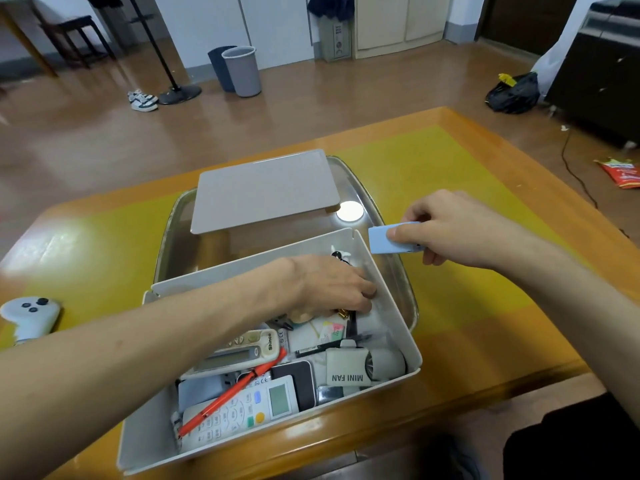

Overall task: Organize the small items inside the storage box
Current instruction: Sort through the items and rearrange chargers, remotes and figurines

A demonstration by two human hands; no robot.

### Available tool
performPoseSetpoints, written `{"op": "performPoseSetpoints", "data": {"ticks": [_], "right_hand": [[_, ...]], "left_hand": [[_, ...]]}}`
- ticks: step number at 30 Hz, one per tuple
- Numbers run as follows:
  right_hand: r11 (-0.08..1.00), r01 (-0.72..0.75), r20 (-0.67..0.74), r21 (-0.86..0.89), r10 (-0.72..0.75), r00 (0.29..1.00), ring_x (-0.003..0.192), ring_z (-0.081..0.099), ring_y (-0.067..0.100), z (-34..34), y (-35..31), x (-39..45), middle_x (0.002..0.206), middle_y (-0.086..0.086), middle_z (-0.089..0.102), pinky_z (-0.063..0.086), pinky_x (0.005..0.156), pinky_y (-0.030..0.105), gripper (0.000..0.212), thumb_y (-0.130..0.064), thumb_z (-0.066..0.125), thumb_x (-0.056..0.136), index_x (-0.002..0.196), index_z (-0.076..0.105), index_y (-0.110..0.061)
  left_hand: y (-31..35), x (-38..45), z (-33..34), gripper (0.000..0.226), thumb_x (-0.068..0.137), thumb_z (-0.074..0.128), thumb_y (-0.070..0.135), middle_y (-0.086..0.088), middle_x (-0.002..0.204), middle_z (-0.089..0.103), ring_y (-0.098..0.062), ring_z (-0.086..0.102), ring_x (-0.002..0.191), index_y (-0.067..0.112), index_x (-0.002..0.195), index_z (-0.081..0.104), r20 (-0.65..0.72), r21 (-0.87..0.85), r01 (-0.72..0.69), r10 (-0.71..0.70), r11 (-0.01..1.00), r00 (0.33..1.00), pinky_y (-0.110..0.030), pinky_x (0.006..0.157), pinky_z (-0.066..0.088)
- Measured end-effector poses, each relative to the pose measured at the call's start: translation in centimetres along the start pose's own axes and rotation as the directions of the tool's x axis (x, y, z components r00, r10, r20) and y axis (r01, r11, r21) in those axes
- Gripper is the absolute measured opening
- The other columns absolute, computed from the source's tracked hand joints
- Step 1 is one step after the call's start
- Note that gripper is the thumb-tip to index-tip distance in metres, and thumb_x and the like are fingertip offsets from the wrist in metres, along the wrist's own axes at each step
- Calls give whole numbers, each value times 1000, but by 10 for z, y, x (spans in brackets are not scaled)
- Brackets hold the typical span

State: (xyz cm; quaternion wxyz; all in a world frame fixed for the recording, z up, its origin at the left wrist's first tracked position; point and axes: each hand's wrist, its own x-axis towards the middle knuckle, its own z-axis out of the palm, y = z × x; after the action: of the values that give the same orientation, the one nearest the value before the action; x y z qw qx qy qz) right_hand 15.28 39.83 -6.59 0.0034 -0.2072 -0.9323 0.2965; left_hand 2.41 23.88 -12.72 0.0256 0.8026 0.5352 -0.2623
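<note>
Above the box's (388,285) far corner, right hand (460,230) pinches a blue case (384,242), lifted clear for sorting; below it, left hand (332,289) digs among clutter, fingers curled, hold unclear.

A cream storage box (391,299) holds an orange pen (235,389); the held case (381,242) is pale blue.

Left hand (332,289): fingertips buried among clutter in the storage box (398,317), can't tell if they hold anything. Small gold item (343,312) just under it, too small to ID. Blue case (394,239) partly covered by right hand (457,226) fingers. Lid (263,188) hides part of the metal tray (391,237). White controller (29,318) cut by left edge. Box's near-left corner hidden by forearm.
</note>
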Motion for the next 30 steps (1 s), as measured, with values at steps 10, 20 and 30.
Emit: {"op": "performPoseSetpoints", "data": {"ticks": [10,20,30], "right_hand": [[1000,-4,-32,-25,3,999,51,69,13,-1,-1,2,58,5,70,61,69,47,36,-44,67,84,83,71,-8],[1000,-23,-38,-1,23,999,51,69,14,-2,1,3,61,7,72,59,68,45,37,-42,67,84,86,71,-6],[998,-43,-43,41,44,998,51,69,12,-8,10,0,58,2,71,61,69,44,30,-42,68,84,82,72,-12]], "left_hand": [[1,-5,12,34,86,61,17,-3,122,52,-21,45,108,15,119,60,-99,10,-27,28,1000,995,-35,92,46],[3,-11,8,25,93,59,23,-2,118,53,-22,49,109,14,117,58,-49,-34,29,-30,999,998,-36,83,48],[11,-11,-2,25,94,50,4,-1,119,52,-20,52,108,17,111,64,-12,141,48,-47,989,999,-28,64,35]]}}
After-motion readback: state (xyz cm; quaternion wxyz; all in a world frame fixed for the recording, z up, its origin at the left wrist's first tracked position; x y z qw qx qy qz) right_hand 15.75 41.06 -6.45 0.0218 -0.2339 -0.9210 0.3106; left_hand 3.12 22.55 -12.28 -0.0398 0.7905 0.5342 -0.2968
